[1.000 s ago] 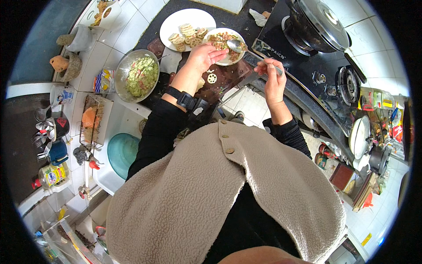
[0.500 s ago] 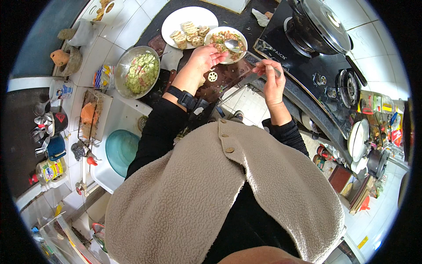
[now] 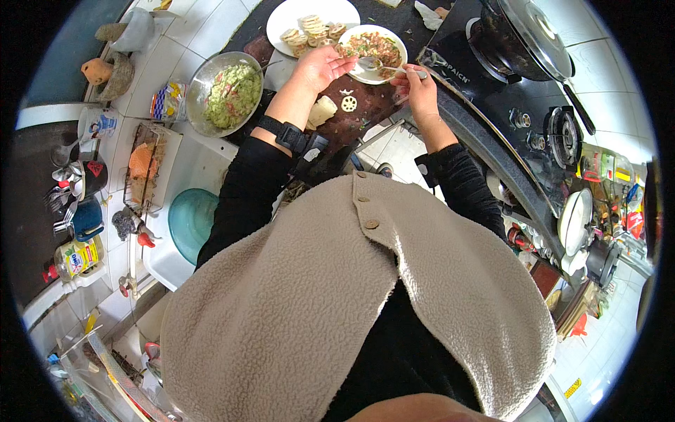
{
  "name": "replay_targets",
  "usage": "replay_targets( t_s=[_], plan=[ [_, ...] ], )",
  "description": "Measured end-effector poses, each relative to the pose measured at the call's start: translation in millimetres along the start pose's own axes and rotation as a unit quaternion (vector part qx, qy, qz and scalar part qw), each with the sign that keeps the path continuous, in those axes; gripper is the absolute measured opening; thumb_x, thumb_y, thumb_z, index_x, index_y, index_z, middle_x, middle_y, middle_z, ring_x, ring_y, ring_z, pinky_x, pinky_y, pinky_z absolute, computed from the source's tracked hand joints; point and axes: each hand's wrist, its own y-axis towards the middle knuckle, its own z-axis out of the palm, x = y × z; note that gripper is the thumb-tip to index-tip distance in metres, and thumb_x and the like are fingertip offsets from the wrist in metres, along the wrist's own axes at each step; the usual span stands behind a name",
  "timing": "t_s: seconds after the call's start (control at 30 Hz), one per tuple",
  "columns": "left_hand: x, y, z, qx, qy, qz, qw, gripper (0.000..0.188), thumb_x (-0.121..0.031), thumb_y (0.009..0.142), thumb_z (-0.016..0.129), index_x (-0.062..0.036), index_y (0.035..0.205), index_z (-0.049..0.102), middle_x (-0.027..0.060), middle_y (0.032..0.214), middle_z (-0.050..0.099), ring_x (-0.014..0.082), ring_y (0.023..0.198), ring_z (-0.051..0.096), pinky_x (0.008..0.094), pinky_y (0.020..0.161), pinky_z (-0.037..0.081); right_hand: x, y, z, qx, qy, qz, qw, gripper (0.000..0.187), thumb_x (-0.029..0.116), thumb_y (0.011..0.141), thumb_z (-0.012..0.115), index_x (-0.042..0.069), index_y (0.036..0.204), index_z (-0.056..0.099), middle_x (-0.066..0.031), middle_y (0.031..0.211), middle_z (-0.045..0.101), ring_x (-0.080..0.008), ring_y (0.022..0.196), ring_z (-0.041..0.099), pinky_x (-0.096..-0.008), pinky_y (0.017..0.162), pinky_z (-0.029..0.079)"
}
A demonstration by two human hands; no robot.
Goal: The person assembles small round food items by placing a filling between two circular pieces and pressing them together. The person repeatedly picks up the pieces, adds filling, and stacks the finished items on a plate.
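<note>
In my left hand point(image 3: 320, 69), palm turned up, the fingers close on what looks like a lotus root slice topped with filling, mostly hidden by them. My right hand point(image 3: 419, 91) grips a metal spoon point(image 3: 368, 63) by its handle, the bowl of it at the near rim of a white bowl point(image 3: 398, 53) of minced filling point(image 3: 373, 46). Behind my left hand, a white oval plate point(image 3: 281, 21) carries several stacked lotus root pieces point(image 3: 313, 28). A single lotus root slice point(image 3: 349, 103) and a peeled lotus root chunk point(image 3: 322, 111) lie on the reddish-brown board point(image 3: 373, 105).
At left stands a steel bowl point(image 3: 199, 81) of chopped green and pink mixture point(image 3: 233, 97). Nearer is the white sink point(image 3: 158, 257) with a teal basin point(image 3: 191, 225). On the right are a gas stove point(image 3: 506, 105) and a lidded black pan point(image 3: 527, 42).
My right hand has swung left and forward to the bowl, bringing the spoon's handle into its grip. My left hand has shifted slightly forward. The view has moved a little.
</note>
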Motion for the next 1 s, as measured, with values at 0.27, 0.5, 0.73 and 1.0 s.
replay_targets(
  t_s=[0.27, 0.5, 0.73, 1.0],
  plan=[
    [0, -19, -7, 0.029, 0.006, 0.044, 0.999, 0.027, -0.003, 0.085, 0.051, 0.0082, 0.109, 0.045, 0.0282, 0.107, 0.057, 0.0414, 0.102, 0.059, 0.0487, 0.091, 0.050, -37, -23, 1, -0.048, -0.048, 0.074, 0.995, 0.023, 0.011, 0.087, 0.057, -0.001, 0.106, 0.055, -0.0070, 0.079, 0.065, -0.0127, 0.064, 0.063, -0.0233, 0.051, 0.046],
    [-2, -35, -6, 0.025, -0.052, 0.009, 0.998, 0.032, -0.012, 0.091, 0.047, 0.0102, 0.114, 0.042, 0.0291, 0.110, 0.055, 0.0438, 0.101, 0.059, 0.0498, 0.090, 0.051, -41, -39, 71, 0.155, -0.598, -0.118, 0.778, 0.038, 0.034, 0.081, 0.063, 0.012, 0.111, 0.056, -0.0161, 0.107, 0.058, -0.0345, 0.092, 0.063, -0.0426, 0.076, 0.052],
    [-31, -51, -21, -0.011, -0.024, 0.087, 0.996, 0.036, -0.014, 0.094, 0.047, 0.0131, 0.118, 0.044, 0.0277, 0.114, 0.056, 0.0389, 0.109, 0.057, 0.0471, 0.094, 0.048, -30, -31, 83, 0.162, -0.655, -0.109, 0.730, 0.042, 0.034, 0.079, 0.064, 0.009, 0.111, 0.052, -0.0170, 0.114, 0.056, -0.0345, 0.095, 0.062, -0.0441, 0.078, 0.053],
    [-22, -55, -34, 0.025, 0.013, 0.090, 0.996, 0.035, -0.011, 0.091, 0.050, 0.0088, 0.119, 0.046, 0.0248, 0.114, 0.058, 0.0378, 0.107, 0.058, 0.0473, 0.095, 0.048, -36, -36, 61, 0.156, -0.443, -0.109, 0.876, 0.024, 0.024, 0.083, 0.065, 0.007, 0.095, 0.056, -0.0101, 0.081, 0.064, -0.0253, 0.073, 0.065, -0.0363, 0.066, 0.052]
  ],
)
